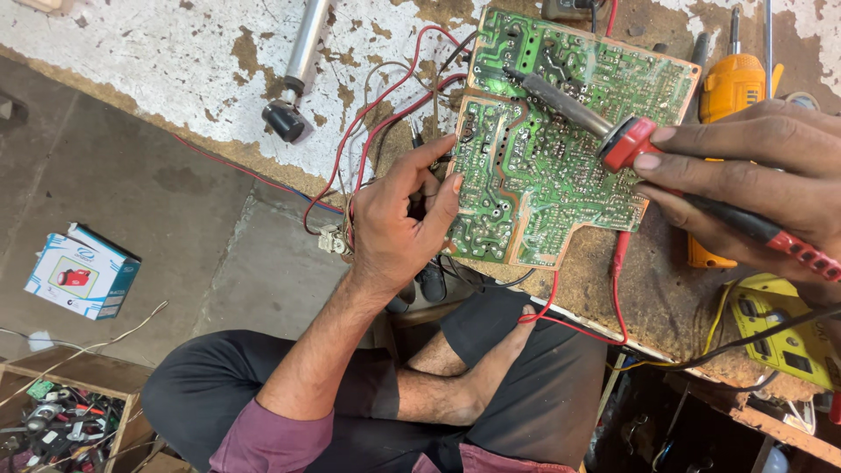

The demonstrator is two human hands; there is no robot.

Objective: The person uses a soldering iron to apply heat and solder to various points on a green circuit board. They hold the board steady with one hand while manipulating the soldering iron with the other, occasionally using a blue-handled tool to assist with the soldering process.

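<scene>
Two hands | left hand point(399, 219) pinching circuit board point(547, 140) edge | right hand point(762, 175) closed around soldering iron point(613, 131)

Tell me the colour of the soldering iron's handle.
Red, with a black grip section; the soldering iron shows best in the head view.

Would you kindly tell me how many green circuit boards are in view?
1: the green circuit board lies on the worn bench, left hand at its edge, the right hand's soldering iron over it.

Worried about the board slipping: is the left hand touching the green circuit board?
Touching. The head view shows the left hand gripping the circuit board by its edge, thumb pressed against the green side, with no gap between them.
</scene>
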